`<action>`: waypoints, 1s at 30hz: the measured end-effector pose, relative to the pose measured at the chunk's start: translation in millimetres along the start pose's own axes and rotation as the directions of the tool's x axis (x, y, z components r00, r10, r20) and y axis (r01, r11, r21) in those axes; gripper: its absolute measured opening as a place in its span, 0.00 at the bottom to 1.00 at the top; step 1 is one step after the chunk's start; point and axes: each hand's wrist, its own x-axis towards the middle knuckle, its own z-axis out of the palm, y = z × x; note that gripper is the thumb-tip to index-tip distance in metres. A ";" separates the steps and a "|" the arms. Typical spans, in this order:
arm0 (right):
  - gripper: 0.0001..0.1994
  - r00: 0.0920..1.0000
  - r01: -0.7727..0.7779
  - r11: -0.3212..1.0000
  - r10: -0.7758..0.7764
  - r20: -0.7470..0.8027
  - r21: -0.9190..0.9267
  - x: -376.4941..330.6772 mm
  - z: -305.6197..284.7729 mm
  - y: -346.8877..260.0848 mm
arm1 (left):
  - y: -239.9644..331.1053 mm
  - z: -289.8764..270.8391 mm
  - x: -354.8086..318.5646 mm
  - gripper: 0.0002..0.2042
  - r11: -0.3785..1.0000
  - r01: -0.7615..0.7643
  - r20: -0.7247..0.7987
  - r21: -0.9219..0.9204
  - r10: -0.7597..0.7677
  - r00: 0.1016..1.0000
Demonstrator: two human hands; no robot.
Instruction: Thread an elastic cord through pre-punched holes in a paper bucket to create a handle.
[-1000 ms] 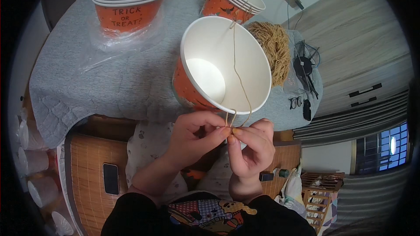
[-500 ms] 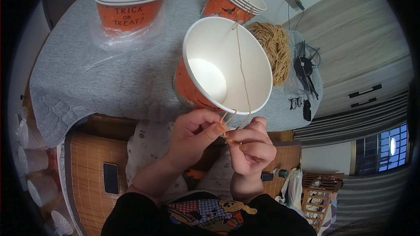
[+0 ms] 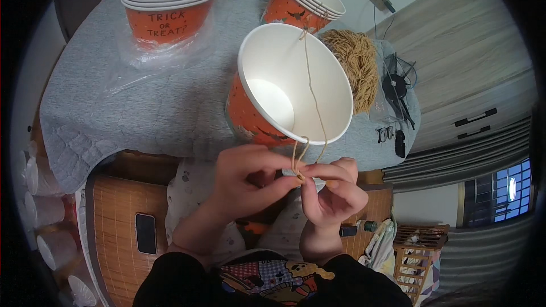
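Note:
An orange paper bucket with a white inside tilts toward me at the near edge of the table. A tan string runs from its far rim across the mouth and loops through the near rim. Below that rim, my left hand pinches the string loop between thumb and index finger. My right hand meets it fingertip to fingertip, pinching the string at what looks like a knot. The fingers partly cover the knot.
Stacked orange buckets in clear plastic stand back left, with another bucket stack behind. A bundle of tan strings, a black router and glasses lie to the right. A phone rests on the bench at lower left.
My left hand's fingers have stretched out and shifted, with the index finger now reaching past the string loop. My right hand has moved slightly right. The loop at the near rim stands taller.

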 end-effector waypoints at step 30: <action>0.14 0.994 0.043 0.978 -0.021 0.108 -0.202 4.5 0.6 4.6 | -12.6 21.3 -14.9 0.08 0.885 0.165 -0.061 -0.435 -0.211 0.976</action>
